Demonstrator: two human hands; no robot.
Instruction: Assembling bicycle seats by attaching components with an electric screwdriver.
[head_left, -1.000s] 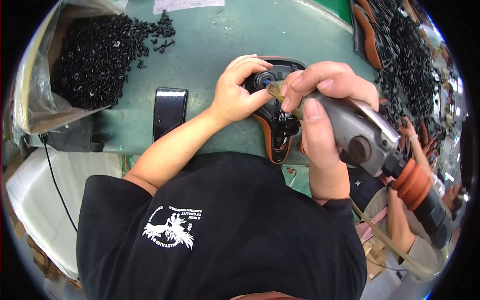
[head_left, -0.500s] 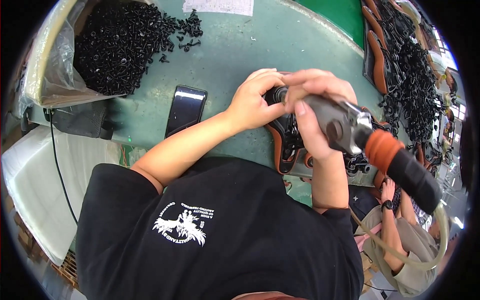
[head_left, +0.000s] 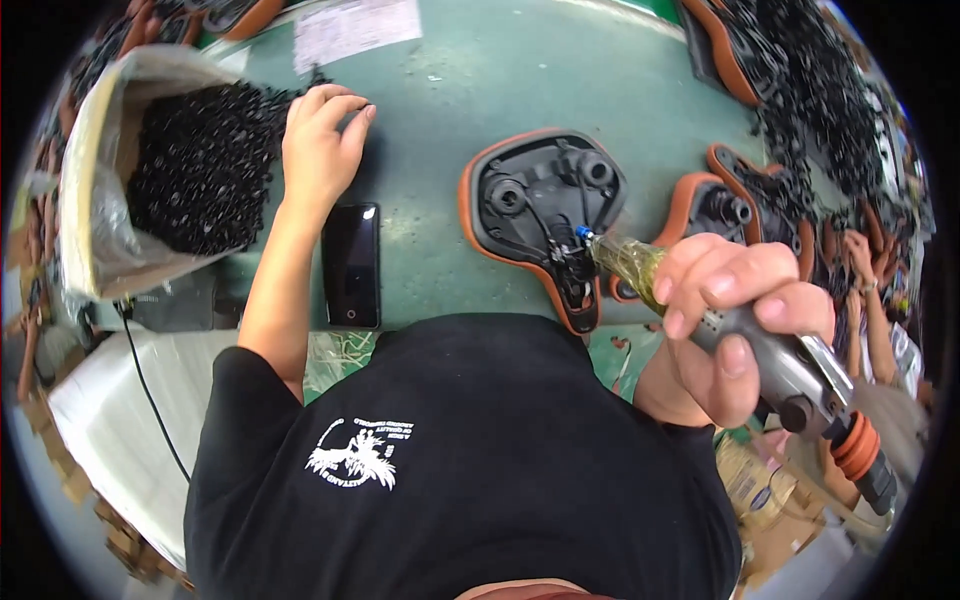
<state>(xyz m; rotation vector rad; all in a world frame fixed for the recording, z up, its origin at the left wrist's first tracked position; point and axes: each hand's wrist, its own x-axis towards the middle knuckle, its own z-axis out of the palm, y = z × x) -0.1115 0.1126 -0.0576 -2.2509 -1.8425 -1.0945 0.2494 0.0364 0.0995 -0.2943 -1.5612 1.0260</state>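
My right hand (head_left: 745, 300) wraps round a grey air screwdriver (head_left: 775, 365) with an orange collar and a clear yellowish sleeve at its nose. Its blue-tipped bit points at the narrow part of an upturned bicycle saddle (head_left: 545, 205); whether it touches cannot be told. The saddle has a black underside, two round sockets and an orange-brown edge. Over to the left, my left hand (head_left: 325, 145) is at the edge of a heap of small black screws (head_left: 205, 165), thumb and forefinger brought together. Anything between those fingertips is too small to make out.
The screws spill from a plastic-lined box (head_left: 90, 200) on the green table (head_left: 430, 270). A phone (head_left: 352, 265) lies near my left forearm, a paper sheet (head_left: 360, 30) beyond. More saddles (head_left: 700, 205) and black parts (head_left: 825, 100) crowd the right side, where another person's arms (head_left: 868, 290) show.
My left hand has left the screwdriver's nose and moved left to the screws. My right hand has drawn the tool lower right, uncovering the saddle. The view has shifted.
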